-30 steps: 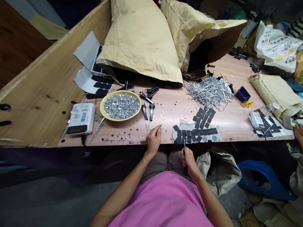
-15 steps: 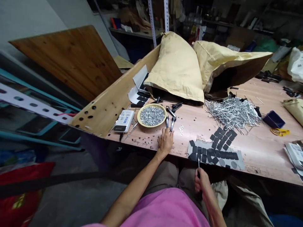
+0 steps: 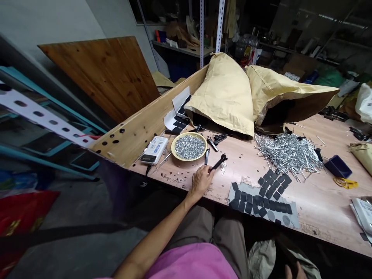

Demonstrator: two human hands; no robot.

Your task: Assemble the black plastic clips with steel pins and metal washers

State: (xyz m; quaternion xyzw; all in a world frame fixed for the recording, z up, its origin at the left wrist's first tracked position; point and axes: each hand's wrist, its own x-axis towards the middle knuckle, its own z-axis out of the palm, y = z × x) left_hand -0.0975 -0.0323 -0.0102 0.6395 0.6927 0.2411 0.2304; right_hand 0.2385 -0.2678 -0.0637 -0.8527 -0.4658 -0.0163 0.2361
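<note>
My left hand [image 3: 201, 180] rests at the table's near edge, its fingers pinched on the pin end of a black-handled tool [image 3: 217, 162], which angles up to the right. Just beyond it stands a yellow bowl [image 3: 188, 147] of small silver nuts, with a tiny heap of nuts [image 3: 223, 166] beside the tool. Only the fingertips of my right hand [image 3: 291, 270] show at the bottom edge, below the table; what they hold is hidden. A grey sheet of black pads [image 3: 261, 201] lies in front of me, and a pile of metal pins [image 3: 287, 151] sits farther back.
Two tan paper sacks [image 3: 229, 93] lie at the back of the wooden table [image 3: 319, 201]. A white box [image 3: 154, 149] sits left of the bowl, more black-handled tools [image 3: 216, 138] behind it, and a blue tray [image 3: 337, 166] at the right. A raised plank [image 3: 139, 128] borders the table's left.
My left hand reached forward and picked up a black-handled tool from beside the bowl. My right hand dropped below the table out of sight. The view swung left and up.
</note>
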